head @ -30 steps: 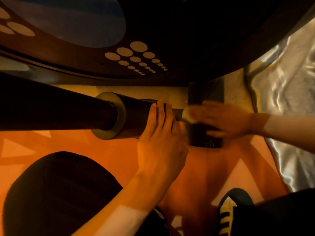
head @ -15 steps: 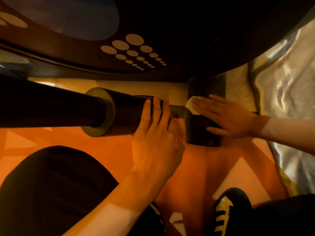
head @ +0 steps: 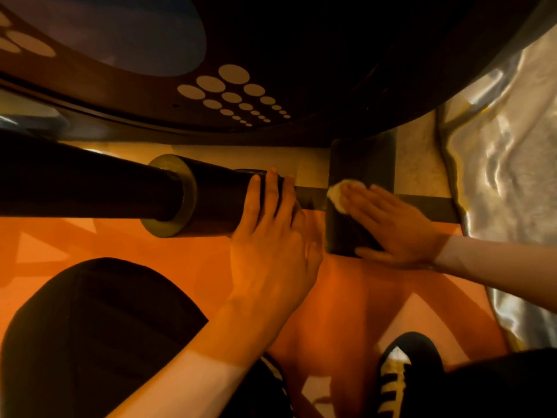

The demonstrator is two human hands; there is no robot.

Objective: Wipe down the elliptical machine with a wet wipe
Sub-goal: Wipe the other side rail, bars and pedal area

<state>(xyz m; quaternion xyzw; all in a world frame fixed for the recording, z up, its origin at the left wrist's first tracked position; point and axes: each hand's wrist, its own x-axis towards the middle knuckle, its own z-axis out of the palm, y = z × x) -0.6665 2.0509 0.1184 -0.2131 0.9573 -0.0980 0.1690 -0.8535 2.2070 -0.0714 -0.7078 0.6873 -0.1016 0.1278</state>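
White wet wipe [head: 340, 190] lies pressed under the flat, straight fingers [head: 363, 202] of the right hand [head: 394, 230] on the elliptical's black base block [head: 360, 162], the left hand [head: 271, 236] resting unclenched on the dark tube [head: 215, 200]; mid-wipe, I'd say, next needing a firm sweep along that block.

You work in dim, warm orange light. The machine housing [head: 301, 40] at the top is nearly black, the silver fabric [head: 512, 146] at right glares, and the edges bend strongly.

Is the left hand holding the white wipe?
No, the wipe lies under the right hand, pressed flat on the dark block; the left hand rests on the black tube.
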